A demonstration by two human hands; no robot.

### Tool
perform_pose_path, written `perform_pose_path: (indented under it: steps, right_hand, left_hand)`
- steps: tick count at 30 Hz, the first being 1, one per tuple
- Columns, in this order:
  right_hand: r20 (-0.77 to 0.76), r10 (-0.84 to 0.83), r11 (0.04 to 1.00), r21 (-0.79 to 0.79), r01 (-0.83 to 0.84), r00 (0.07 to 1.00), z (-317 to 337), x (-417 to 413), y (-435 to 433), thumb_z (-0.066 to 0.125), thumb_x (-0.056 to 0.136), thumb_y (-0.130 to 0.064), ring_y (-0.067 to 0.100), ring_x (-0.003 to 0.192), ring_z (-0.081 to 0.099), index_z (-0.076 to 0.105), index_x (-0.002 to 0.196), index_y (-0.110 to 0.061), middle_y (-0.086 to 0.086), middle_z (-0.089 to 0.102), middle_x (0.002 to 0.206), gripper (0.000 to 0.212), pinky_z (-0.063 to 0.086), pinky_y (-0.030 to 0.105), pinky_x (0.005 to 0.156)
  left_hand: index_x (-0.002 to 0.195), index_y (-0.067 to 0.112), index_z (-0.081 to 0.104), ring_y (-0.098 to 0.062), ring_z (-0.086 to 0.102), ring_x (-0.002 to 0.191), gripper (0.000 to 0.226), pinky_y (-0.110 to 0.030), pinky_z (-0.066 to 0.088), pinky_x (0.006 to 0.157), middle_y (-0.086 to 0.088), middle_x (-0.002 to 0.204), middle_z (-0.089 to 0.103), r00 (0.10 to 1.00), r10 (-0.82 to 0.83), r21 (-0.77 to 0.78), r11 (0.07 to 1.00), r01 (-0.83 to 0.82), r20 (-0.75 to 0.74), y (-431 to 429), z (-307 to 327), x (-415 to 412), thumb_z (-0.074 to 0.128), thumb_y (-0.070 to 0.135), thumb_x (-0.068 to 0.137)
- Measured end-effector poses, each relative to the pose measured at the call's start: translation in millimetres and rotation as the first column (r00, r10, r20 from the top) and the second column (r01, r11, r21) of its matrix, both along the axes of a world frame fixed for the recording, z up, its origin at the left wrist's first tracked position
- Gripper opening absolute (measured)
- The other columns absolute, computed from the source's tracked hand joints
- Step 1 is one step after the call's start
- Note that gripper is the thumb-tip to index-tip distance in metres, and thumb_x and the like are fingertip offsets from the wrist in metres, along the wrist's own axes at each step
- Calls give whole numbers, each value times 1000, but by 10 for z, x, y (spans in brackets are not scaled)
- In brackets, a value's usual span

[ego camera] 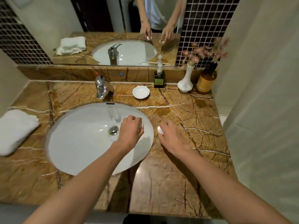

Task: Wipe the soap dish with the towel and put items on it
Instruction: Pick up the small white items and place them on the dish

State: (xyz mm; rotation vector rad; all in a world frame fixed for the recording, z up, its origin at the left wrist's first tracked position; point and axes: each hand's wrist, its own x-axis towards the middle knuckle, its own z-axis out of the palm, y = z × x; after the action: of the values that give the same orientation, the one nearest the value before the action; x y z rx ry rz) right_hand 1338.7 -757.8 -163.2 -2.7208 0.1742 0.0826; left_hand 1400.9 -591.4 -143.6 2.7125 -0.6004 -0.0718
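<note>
Head cam: one empty soap dish by the tap, one towel far left on the worktop, two small white items, one gripped in each hand: left hand, right hand.

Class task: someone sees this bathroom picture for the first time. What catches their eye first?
Two bare hands in the middle: the left hand over the white sink and the right hand over the marble counter, each holding a small white item. Behind them sits an empty white soap dish.

Brown marble counter, folded towel, soap dish, dispenser, vase, amber bottle
</note>
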Motion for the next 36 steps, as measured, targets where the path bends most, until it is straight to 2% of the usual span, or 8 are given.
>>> perform_pose_path:
  steps: [4, 11, 15, 18, 22, 27, 36]
  right_hand:
    - [-16, 11, 1000, -4, -11, 1000, -7, 371, 117, 54, 94, -20, 29, 108, 50, 48, 132, -14, 13, 50, 118, 39, 47, 38, 83]
    - [-46, -36, 999, 13, 37, 998, -41, 911, 211, 55, 93, -18, 25, 106, 49, 52, 126, -12, 10, 46, 123, 34, 48, 38, 89]
    - [-68, -31, 999, 18, 32, 997, -79, 1142, 144, 55, 93, -18, 26, 108, 50, 50, 128, -11, 12, 47, 125, 37, 49, 38, 89]
    - [-9, -25, 999, 28, 25, 1000, -67, 1408, 92, 58, 92, -18, 26, 109, 52, 45, 133, -13, 11, 48, 126, 43, 48, 36, 89]
    - [40, 24, 999, 29, -26, 999, -65, 1792, 75, 61, 91, -16, 27, 118, 50, 41, 138, -14, 11, 48, 133, 51, 44, 38, 96]
    - [65, 98, 995, 22, -100, 993, -104, 2282, 44, 59, 92, -19, 30, 119, 49, 40, 140, -12, 12, 48, 134, 51, 42, 40, 97]
    - [10, 226, 969, -101, -224, 974, -254, 2758, 68, 64, 88, -24, 32, 112, 50, 54, 123, -13, 13, 57, 122, 38, 42, 43, 95]
  left_hand:
    - [117, 8, 56, -34, 47, 105, 30, -39, 42, 88, -18, 119, 54, 1000, -11, 6, 1000, 11, -29, 119, -31, 305, 52, 23, 92]
    - [106, 8, 57, -29, 45, 98, 21, -37, 42, 83, -13, 108, 54, 998, -29, -14, 1000, 28, -51, 235, -152, 783, 51, 23, 92]
    - [113, 8, 57, -30, 46, 102, 26, -38, 42, 86, -14, 109, 55, 996, -26, -45, 999, 23, -82, 151, -218, 948, 52, 23, 92]
    - [113, 6, 56, -30, 45, 102, 26, -37, 41, 86, -15, 110, 55, 996, -8, -72, 997, 2, -86, 82, -256, 1073, 53, 21, 91]
    - [126, 10, 49, -28, 43, 104, 36, -32, 35, 86, -14, 112, 53, 995, 48, -112, 992, -58, -85, 7, -334, 1119, 52, 20, 92]
    - [126, 13, 47, -27, 42, 104, 36, -31, 33, 85, -12, 115, 52, 990, 119, -133, 983, -128, -71, -23, -404, 1270, 51, 21, 92]
    - [130, 13, 45, -27, 41, 109, 39, -33, 35, 92, -12, 117, 50, 983, 156, -182, 968, -172, -97, 62, -496, 1446, 52, 19, 93]
